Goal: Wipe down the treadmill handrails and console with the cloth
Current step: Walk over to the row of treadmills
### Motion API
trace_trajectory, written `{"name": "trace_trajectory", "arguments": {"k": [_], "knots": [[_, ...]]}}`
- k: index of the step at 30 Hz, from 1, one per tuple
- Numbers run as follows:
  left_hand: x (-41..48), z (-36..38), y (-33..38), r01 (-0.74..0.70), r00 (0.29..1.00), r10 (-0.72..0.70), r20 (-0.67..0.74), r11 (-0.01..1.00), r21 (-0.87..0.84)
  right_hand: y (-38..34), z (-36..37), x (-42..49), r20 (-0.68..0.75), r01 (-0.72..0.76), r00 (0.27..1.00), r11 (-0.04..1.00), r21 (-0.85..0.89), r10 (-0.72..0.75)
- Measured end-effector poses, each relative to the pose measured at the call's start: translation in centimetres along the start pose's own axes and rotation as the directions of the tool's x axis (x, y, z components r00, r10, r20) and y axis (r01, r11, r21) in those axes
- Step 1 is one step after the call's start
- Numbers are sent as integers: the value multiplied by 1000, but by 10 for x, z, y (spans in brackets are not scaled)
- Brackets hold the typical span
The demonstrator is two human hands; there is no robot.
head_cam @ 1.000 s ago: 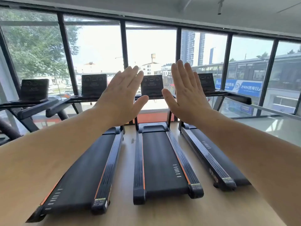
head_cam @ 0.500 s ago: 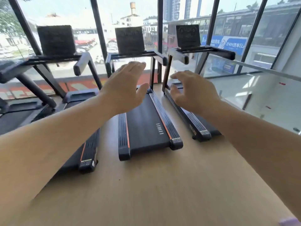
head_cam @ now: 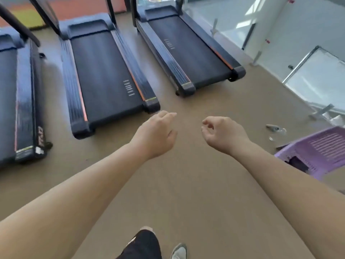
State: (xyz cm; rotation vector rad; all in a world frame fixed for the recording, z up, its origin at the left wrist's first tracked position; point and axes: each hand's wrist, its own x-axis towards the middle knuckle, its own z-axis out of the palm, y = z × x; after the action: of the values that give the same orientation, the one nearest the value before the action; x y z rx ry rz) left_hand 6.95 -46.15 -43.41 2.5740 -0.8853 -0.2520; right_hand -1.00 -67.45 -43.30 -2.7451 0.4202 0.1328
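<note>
1. Although a cloth is called for by the task, none can be made out. The left hand [head_cam: 155,135] and the right hand [head_cam: 224,135] are held out over the tan floor [head_cam: 186,184] with fingers loosely curled, and nothing is grasped by either.
2. The handrails and console are cut off above the top edge of the view. Only the decks of 3 machines and the feet of their uprights [head_cam: 110,8] are shown. The middle treadmill [head_cam: 104,71] lies just ahead of the left hand, the right treadmill [head_cam: 186,49] beyond the right hand, and the left treadmill [head_cam: 18,100] at the picture's edge.
3. A purple slatted basket [head_cam: 321,146] is seen near the right forearm. Something dark shows in its opening, but whether it is the cloth cannot be told.
4. The cloth is judged to be light, soft and limp. It is best gathered into a bunch in the palm so that no corner trails, wrapped round a rail for the handrails, and pressed flat and gently on the console.
5. The rear end caps [head_cam: 152,104] stand proud of the floor and are judged to be trip edges. The gaps between decks are narrow, so the console is probably best reached along a belt.
6. The right side is closed off by a glass barrier [head_cam: 233,19] on metal posts. A small grey object [head_cam: 274,128], too blurred to be named, lies on the floor near the basket. Open floor is left between the person and the decks.
</note>
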Motion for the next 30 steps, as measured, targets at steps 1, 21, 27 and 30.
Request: {"name": "trace_trajectory", "arguments": {"k": [1, 21, 27, 30], "knots": [[19, 16, 8, 3, 999, -3, 32, 1000, -6, 21, 3, 11, 31, -34, 999, 999, 6, 33], [452, 338, 208, -238, 836, 258, 485, 966, -104, 478, 36, 228, 197, -639, 769, 744, 194, 609], [503, 535, 323, -249, 783, 298, 545, 954, -164, 704, 100, 195, 179, -713, 699, 695, 94, 692], [522, 647, 367, -259, 754, 304, 582, 952, -162, 804, 151, 176, 204, -726, 665, 686, -50, 718]]}}
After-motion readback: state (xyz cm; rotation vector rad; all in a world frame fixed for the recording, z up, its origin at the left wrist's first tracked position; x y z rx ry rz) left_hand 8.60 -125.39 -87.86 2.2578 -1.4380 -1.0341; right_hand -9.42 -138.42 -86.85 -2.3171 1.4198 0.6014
